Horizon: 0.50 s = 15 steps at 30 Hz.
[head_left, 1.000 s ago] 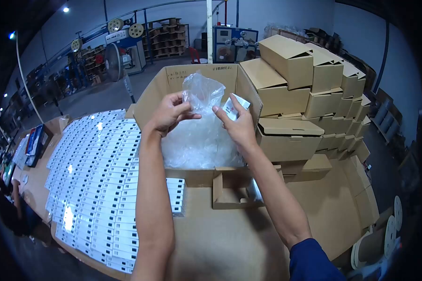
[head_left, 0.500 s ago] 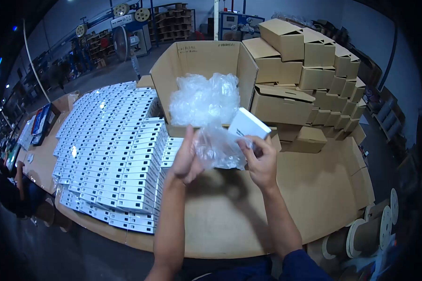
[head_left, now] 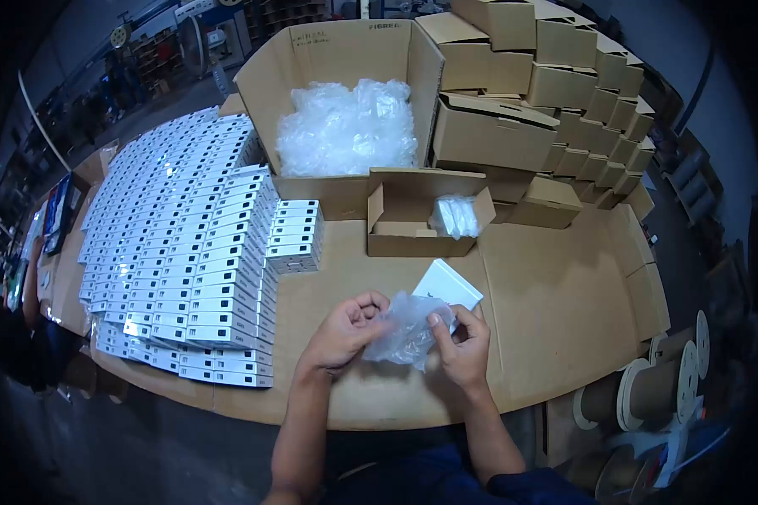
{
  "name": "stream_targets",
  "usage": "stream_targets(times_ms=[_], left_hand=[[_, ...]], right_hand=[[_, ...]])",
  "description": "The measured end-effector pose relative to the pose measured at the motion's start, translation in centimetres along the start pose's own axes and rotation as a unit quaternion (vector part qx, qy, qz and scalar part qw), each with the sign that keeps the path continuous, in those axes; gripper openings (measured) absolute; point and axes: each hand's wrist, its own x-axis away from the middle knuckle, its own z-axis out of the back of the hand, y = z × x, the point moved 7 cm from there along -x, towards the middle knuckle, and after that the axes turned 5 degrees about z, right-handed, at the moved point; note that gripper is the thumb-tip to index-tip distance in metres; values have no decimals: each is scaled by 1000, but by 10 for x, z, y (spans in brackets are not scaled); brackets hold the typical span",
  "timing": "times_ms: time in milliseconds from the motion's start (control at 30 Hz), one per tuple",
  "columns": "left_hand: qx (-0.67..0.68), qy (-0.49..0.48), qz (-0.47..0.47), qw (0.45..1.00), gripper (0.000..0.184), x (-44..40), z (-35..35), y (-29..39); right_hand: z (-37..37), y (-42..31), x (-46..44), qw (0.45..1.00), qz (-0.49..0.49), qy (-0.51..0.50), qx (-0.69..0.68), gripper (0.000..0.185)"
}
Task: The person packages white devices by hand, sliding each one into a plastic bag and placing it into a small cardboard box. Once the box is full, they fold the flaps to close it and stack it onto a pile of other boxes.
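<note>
In front of me, above the cardboard-covered table, my right hand [head_left: 465, 343] grips a flat white box [head_left: 448, 284] together with a clear plastic bag [head_left: 406, 332]. The box points up and away, tilted, its lower part hidden behind the bag and fingers. At the bag's left edge, my left hand [head_left: 345, 335] has its fingers curled and closed on the plastic; its fingertips are slightly blurred. Beyond the hands stands a small open carton [head_left: 421, 247] with plastic-wrapped white boxes [head_left: 457, 217] at its right end.
Rows of stacked white boxes [head_left: 177, 244] fill the table's left side. A large carton [head_left: 349, 55] of clear plastic bags [head_left: 349, 126] stands at the back. Brown cartons [head_left: 497, 135] are piled at back right. Spools [head_left: 640, 391] lie below, right. Another person's arm [head_left: 31, 282] shows far left.
My view has tipped downward, bringing the small carton into sight. Both hands, with box and bag, are lower and nearer me. My left fingers have curled in onto the bag's edge.
</note>
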Motion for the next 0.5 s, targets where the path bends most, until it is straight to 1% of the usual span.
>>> stream_targets(times_ms=[100,133,233,267,367,400,433,467,500], left_hand=[[11,101,-132,986,27,1,6,25],[-7,125,-146,981,29,1,7,32],[-45,100,-178,978,33,-4,21,37],[-21,126,-186,974,28,-3,27,38],[146,169,-237,945,20,3,41,44],[120,180,-279,936,25,7,34,51],[-4,194,-328,924,29,14,26,56],[-128,204,-372,897,34,23,17,57],[-250,209,-408,852,39,29,7,58]], right_hand=[[9,15,7,997,-30,-50,53,13],[9,17,9,997,-9,-55,47,14],[9,22,17,993,-17,-91,70,14],[10,27,21,994,-37,-84,54,14],[13,32,28,993,-104,-44,41,13],[14,33,28,996,-81,-32,31,13],[14,33,29,996,-83,-29,28,13],[14,32,28,996,-84,-25,25,13],[14,33,28,996,-85,-21,20,13]])
